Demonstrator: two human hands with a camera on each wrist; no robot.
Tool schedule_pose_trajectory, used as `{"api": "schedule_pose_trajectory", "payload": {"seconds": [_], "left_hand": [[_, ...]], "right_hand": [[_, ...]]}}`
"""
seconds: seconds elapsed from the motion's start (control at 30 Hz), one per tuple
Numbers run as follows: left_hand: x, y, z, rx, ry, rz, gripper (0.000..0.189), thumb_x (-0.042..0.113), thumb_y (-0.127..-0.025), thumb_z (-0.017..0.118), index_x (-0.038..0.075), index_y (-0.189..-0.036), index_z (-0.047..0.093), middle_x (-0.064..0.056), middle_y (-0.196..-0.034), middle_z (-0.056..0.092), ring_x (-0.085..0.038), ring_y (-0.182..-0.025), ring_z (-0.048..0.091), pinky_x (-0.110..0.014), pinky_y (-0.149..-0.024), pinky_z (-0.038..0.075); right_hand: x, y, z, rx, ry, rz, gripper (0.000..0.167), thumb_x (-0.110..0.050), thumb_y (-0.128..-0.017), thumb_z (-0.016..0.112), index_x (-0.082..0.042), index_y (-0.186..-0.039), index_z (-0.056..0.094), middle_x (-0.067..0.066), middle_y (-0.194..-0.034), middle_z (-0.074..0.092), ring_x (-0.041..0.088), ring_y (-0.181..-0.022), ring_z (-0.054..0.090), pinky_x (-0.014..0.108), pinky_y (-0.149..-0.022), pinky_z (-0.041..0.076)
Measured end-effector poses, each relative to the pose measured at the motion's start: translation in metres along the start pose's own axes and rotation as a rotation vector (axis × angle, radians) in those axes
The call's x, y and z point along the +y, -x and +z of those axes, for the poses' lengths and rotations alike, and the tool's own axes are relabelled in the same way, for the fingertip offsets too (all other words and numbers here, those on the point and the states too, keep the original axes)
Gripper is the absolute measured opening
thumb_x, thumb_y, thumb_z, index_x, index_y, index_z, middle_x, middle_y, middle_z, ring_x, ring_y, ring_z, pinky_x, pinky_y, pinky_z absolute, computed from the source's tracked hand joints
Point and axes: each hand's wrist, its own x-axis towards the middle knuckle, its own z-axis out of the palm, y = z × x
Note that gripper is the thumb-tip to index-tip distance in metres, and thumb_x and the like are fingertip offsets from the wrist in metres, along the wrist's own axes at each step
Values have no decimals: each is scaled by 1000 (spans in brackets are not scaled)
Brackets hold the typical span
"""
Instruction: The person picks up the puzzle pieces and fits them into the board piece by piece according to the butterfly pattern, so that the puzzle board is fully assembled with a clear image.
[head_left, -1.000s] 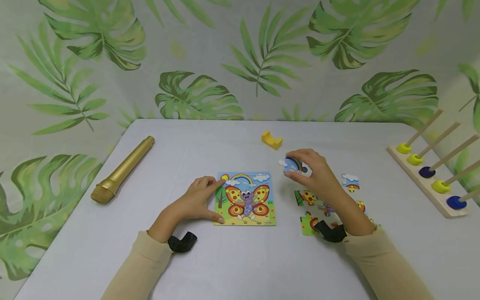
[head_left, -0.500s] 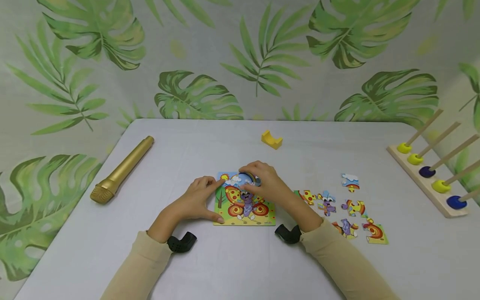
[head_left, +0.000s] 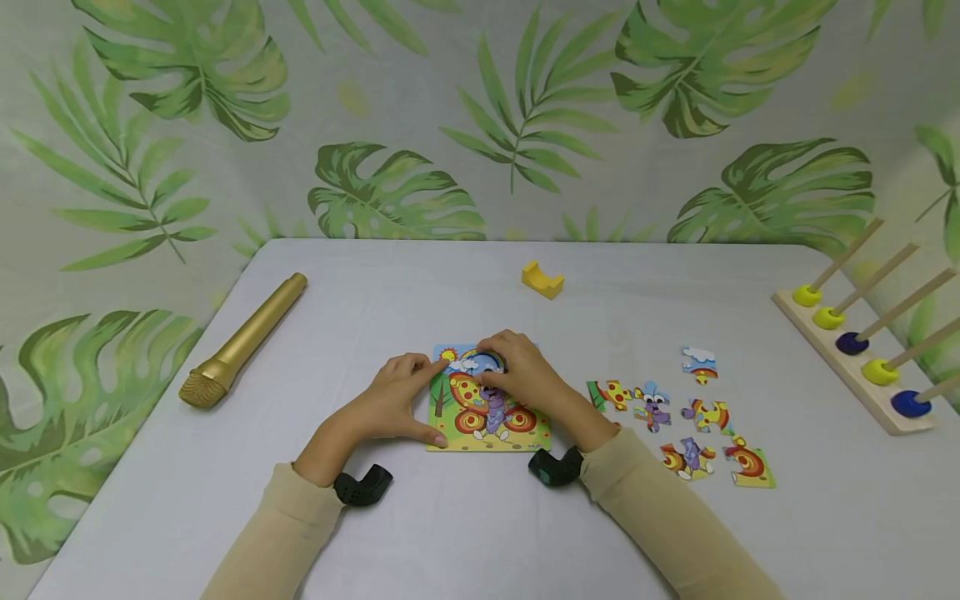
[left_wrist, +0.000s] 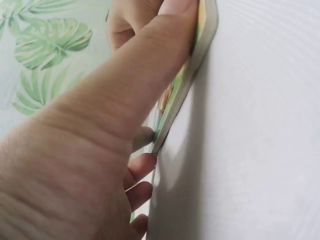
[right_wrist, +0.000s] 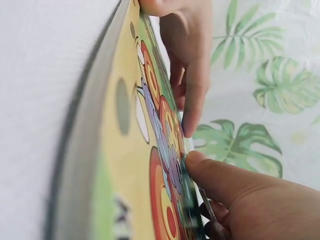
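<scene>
A square butterfly puzzle board lies on the table between both hands. My left hand steadies its left side, index fingertip by the printed sun and thumb spread down to the near corner. In the left wrist view the thumb presses over the board's edge. Over the upper middle of the board, my right hand pinches a rainbow puzzle piece between thumb and index finger, overlapping the printed rainbow. The right wrist view has that thumb low at the board's face, the piece mostly hidden.
Several loose puzzle pieces lie right of the board, some beside the right sleeve. A gold microphone lies far left, a yellow notched block behind the board. A wooden peg stand with yellow and blue rings stands at right.
My right hand has carried the rainbow piece leftward from above the loose pieces to the board's upper middle and settled lower there. The left hand has stayed in place.
</scene>
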Motion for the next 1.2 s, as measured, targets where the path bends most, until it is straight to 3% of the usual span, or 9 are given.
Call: {"api": "schedule_pose_trajectory", "payload": {"seconds": [0.27, 0.4, 0.57, 0.67, 0.8, 1.0, 1.2], "left_hand": [[-1, -2, 3, 26, -16, -5, 111, 77, -52, 62, 17, -141, 32, -8, -125, 34, -26, -117, 28, -45, -97, 25], [1, -4, 7, 68, -17, -5, 106, 76, -56, 61, 15, -138, 36, -8, -134, 29, -25, -123, 24, -46, -100, 23], [6, -9, 13, 109, -28, 71, 98, 71, -66, 58, 11, -139, 34, -5, -142, 25, -24, -130, 18, -48, -102, 18], [7, -10, 14, 99, -58, 118, 89, 69, -72, 53, 14, -140, 33, -4, -142, 27, -24, -130, 20, -48, -102, 18], [9, -10, 14, 73, -91, 129, 81, 66, -76, 51, 18, -139, 35, -4, -143, 26, -26, -130, 20, -48, -102, 16], [9, -9, 15, 52, -108, 104, 88, 73, -72, 47, 20, -140, 33, -2, -144, 24, -24, -130, 18, -46, -104, 13], [11, -8, 13, 22, -95, 90, 98, 77, -65, 50, 19, -141, 30, -3, -146, 20, -25, -131, 16, -45, -105, 10]], "right_hand": [[4, -5, 3, -16, 7, 27, 38, -29, -80, 68, -11, -112, 62, 7, -112, 51, 24, -104, 42, 40, -89, 35], [4, -6, 3, -21, 0, 35, 37, -28, -79, 69, -11, -111, 62, 7, -112, 50, 25, -104, 42, 41, -89, 34], [5, -6, 3, -27, -2, 41, 36, -28, -79, 70, -11, -109, 63, 7, -112, 49, 25, -103, 42, 41, -90, 34], [4, -5, 3, -31, 3, 33, 36, -28, -79, 69, -10, -110, 63, 8, -113, 49, 26, -104, 42, 42, -90, 34], [5, -5, 0, -64, -5, 36, 38, -27, -80, 68, -12, -114, 61, 9, -117, 47, 27, -107, 40, 44, -91, 34], [12, -3, -13, -177, -100, 35, 39, -17, -85, 62, -10, -123, 55, 11, -128, 40, 28, -119, 35, 46, -97, 30], [19, 0, -22, -209, -124, 28, 36, -9, -87, 58, -5, -123, 54, 12, -133, 38, 29, -125, 31, 45, -101, 27]]}}
